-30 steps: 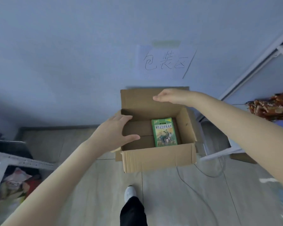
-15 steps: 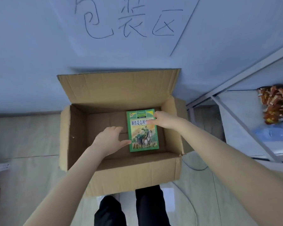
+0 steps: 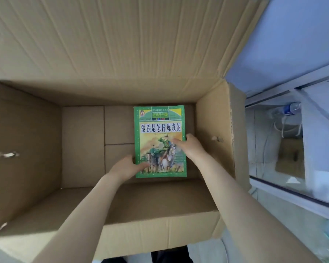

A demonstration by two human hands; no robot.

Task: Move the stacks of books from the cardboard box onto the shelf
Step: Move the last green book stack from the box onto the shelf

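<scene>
- A large open brown cardboard box (image 3: 27, 149) fills most of the frame, its far flap raised across the top.
- A green-covered paperback book with a painted picture of riders on horses (image 3: 160, 128) lies flat on the box floor, right of centre, near the right wall. Whether more books lie beneath it cannot be told.
- The left hand (image 3: 124, 168) grips the book's lower left edge: the thumb lies across the cover and the fingers curl against the side.
- The right hand (image 3: 192, 147) grips the right edge about halfway up, thumb on the cover and fingers wrapped over the edge.
- The book sits between the two hands, held from both sides.
- A white metal shelf frame (image 3: 285, 88) stands along the right of the frame, with a clear plastic bottle with a blue label (image 3: 291, 108) behind it.
</scene>
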